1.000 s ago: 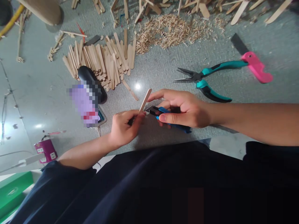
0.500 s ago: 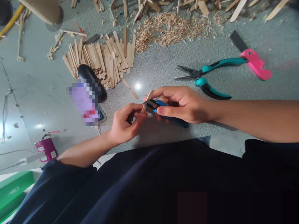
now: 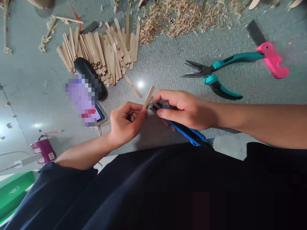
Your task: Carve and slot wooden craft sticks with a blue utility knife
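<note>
Between the thumb and fingers of my left hand (image 3: 128,121) is a wooden craft stick (image 3: 149,96), its rounded end pointing up and away from me. Its lower end is hidden by the fingers. My right hand (image 3: 184,108) is closed round a blue and black utility knife (image 3: 185,131). The knife's short blade (image 3: 153,104) points left, close beside the stick; whether they touch I cannot tell. Beyond my left hand lies a heap of craft sticks (image 3: 112,64), with one narrow stick (image 3: 132,85) lying apart from it.
Teal needle-nose pliers (image 3: 208,72) lie with jaws apart, touching a pink-handled folding blade (image 3: 272,60). Wood shavings (image 3: 177,19) spread across the back. Left are a black case (image 3: 90,76), a phone (image 3: 82,102) with a cable, and a purple power strip (image 3: 44,150).
The knife's blade has come off the stick's face to its right side, and its handle end has swung toward me. More of the stick shows. The camera view has shifted slightly.
</note>
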### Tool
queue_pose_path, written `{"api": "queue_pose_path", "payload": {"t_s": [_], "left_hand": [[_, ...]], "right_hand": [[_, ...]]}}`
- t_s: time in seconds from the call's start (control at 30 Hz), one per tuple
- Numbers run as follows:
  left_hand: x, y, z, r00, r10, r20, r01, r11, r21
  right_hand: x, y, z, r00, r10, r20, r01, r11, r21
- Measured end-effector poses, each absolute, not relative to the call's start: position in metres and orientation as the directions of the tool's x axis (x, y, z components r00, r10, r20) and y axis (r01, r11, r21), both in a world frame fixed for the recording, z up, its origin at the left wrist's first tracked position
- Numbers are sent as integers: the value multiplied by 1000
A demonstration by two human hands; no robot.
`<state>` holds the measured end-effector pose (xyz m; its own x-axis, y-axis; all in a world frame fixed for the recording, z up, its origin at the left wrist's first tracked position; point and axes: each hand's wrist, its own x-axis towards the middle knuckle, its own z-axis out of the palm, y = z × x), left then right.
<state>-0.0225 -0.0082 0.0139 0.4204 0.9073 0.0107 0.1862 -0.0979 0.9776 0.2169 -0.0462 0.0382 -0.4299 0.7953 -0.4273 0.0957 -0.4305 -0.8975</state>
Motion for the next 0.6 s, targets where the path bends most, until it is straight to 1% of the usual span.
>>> {"api": "queue_pose_path", "payload": {"t_s": [0.07, 0.13, 0.23, 0.37, 0.43, 0.6], "left_hand": [[-22, -9, 13, 409, 912, -11, 188, -72, 979], [-22, -9, 13, 403, 915, -33, 194, -50, 980], [-21, -10, 13, 409, 912, -22, 178, -56, 982], [-21, -11, 12, 415, 910, -23, 155, -46, 987], [-21, -11, 12, 412, 910, -47, 160, -21, 987], [-21, -11, 12, 402, 910, -98, 175, 29, 984]], "right_hand": [[213, -45, 37, -442, 793, -419, 77, -432, -898], [210, -44, 34, -447, 818, -362, 57, -378, -924], [207, -43, 31, -430, 861, -270, 48, -277, -960], [204, -44, 26, -437, 875, -209, 18, -224, -974], [202, -44, 24, -428, 883, -191, 20, -203, -979], [199, -44, 28, -424, 877, -228, 88, -211, -974]]}}
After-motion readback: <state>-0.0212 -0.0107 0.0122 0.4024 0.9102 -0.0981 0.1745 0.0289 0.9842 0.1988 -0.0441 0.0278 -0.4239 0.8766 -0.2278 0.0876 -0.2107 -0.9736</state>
